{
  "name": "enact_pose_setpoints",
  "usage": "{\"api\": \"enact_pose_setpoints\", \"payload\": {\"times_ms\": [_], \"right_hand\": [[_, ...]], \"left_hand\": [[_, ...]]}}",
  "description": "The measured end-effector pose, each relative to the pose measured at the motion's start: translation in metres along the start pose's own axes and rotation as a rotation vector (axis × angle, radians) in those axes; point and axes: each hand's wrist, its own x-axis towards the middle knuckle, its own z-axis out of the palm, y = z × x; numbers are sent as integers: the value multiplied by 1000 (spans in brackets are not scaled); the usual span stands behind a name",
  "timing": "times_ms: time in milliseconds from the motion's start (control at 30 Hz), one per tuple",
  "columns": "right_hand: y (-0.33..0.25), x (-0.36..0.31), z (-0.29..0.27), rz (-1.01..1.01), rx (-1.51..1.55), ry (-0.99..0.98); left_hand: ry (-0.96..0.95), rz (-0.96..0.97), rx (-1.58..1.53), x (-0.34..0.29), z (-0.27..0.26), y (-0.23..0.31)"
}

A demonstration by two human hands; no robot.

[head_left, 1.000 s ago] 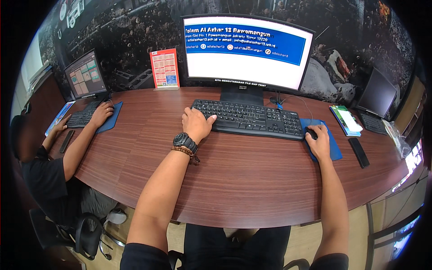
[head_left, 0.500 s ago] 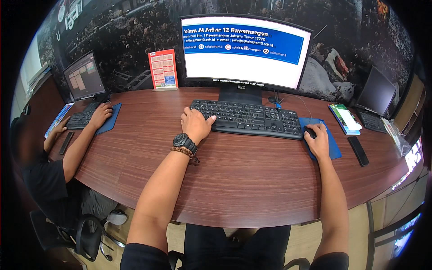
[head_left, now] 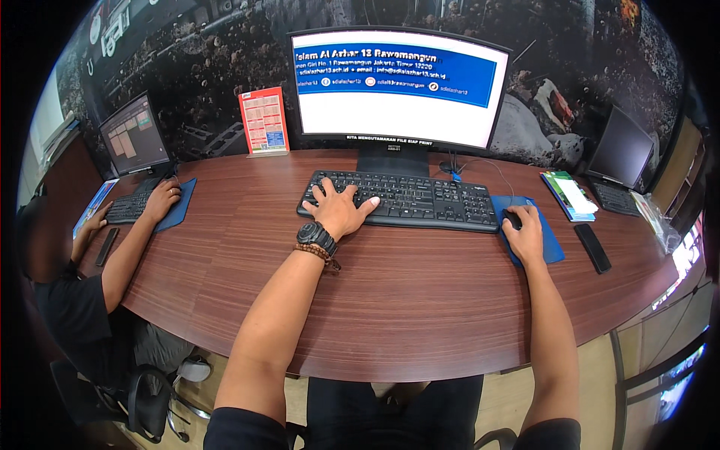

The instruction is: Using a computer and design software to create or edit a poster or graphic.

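Observation:
Over the left part of a black keyboard (head_left: 420,200) rests my left hand (head_left: 341,210), fingers spread and thumb stretched to the right; it wears a black watch and brown beads at the wrist. My right hand (head_left: 526,231) is curled over a black computer mouse (head_left: 513,219) lying on a blue mouse pad (head_left: 546,241). Behind the keyboard stands a wide monitor (head_left: 397,120), its screen showing a blue banner with white lettering on a white page. My palm and fingers partly cover the keyboard's left keys and most of the mouse.
A red-and-white desk calendar (head_left: 265,122) stands left of the monitor. Right of the mouse pad lie a black phone (head_left: 593,249), some booklets (head_left: 568,196) and a second monitor (head_left: 621,146). At far left a co-worker (head_left: 75,300) uses another computer (head_left: 135,135) on the same wooden desk (head_left: 420,300).
My left hand has moved right and its fingers have spread across the keys. The right hand stays on the mouse. The whole view has shifted slightly.

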Motion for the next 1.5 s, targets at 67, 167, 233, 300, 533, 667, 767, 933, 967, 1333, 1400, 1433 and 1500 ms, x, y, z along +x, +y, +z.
{"api": "enact_pose_setpoints", "payload": {"times_ms": [67,167,233,300,533,667,767,933,967,1333,1400,1433,1500], "right_hand": [[1,0,0,-7,-6,9],[-3,0,-2,26,7,-7],[-5,0,-2,38,-3,-12],[-5,0,-2,37,4,-14],[0,0,0,26,5,-4],[-1,0,-1,31,5,-13],[0,1,1,19,8,-2],[-1,0,-1,2,1,7],[-1,0,0,1,1,7],[-1,1,1,-1,7,11],[0,1,1,1,12,10],[0,1,0,3,17,9],[0,1,0,-1,13,14]], "left_hand": [[14,11,8,0,2,-4],[189,-12,-13,-5,2,-17],[173,-40,-70,2,-2,-33],[186,-43,-100,1,-8,-38],[171,-46,-47,-1,-7,-35],[156,-51,-38,-1,-7,-35],[158,-53,-33,0,-6,-36],[154,-48,-36,2,-5,-36],[160,-48,-33,1,-5,-36],[163,-46,-27,3,-3,-38],[166,-48,-28,2,-3,-37],[166,-48,-28,2,-4,-37],[162,-50,-34,1,-5,-36]]}}
